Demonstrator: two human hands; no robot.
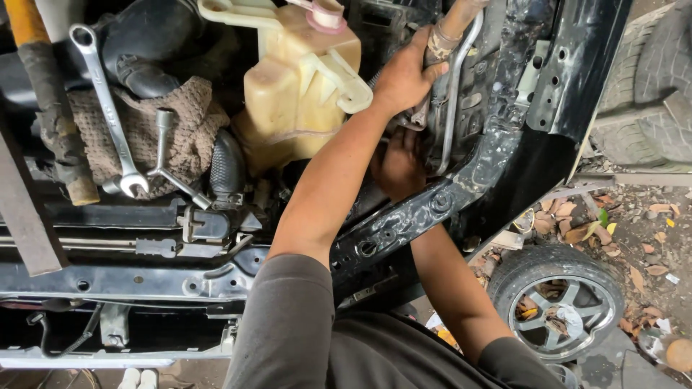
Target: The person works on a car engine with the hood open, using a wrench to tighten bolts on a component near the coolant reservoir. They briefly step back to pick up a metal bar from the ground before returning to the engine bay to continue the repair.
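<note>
My left hand [405,75] reaches into a car's engine bay and is closed around a tan hose [453,25] with a metal clamp near the top. My right hand [398,169] sits lower, just behind the black body frame rail [404,223], next to a thin bent metal pipe [450,108]. Its fingers are partly hidden by my left forearm, so I cannot tell whether it holds anything. A yellowed plastic reservoir [295,86] with a pink cap [326,13] stands just left of both hands.
A combination wrench [108,108] and an L-shaped socket wrench [167,155] lie on a brown knitted cloth [187,119] at the left. A wheel with an alloy rim [555,299] lies on the leaf-strewn ground at the lower right, a tyre [652,79] at the upper right.
</note>
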